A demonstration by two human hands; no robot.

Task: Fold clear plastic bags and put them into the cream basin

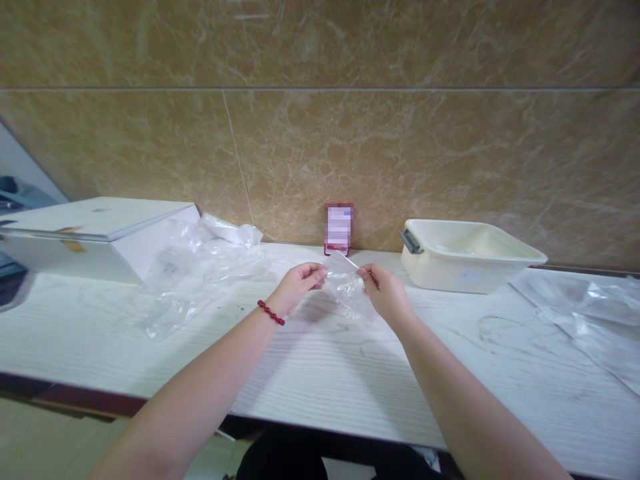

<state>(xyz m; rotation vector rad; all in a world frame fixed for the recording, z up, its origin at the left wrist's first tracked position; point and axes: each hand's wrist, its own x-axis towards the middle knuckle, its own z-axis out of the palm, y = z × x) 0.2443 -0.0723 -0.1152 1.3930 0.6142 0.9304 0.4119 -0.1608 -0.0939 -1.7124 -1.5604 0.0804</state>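
Between my hands, above the middle of the white wood-grain table [310, 373], hangs a clear plastic bag [347, 287]. My left hand [303, 283] pinches its upper left edge between thumb and fingers. On the other side, my right hand [383, 287] grips the upper right edge. The bag's top edge runs slanted between the two pinches, and its lower part hangs loose. I cannot make out anything inside it. A red bead bracelet [271, 313] circles my left wrist.
Against the marbled wall [320, 147] leans a phone [339, 228]. To its right stands a cream plastic bin [450, 267] with a grey latch. At left, a white box [95, 230] sits beside crumpled clear bags [195, 280]. More clear plastic [595, 317] lies at far right.
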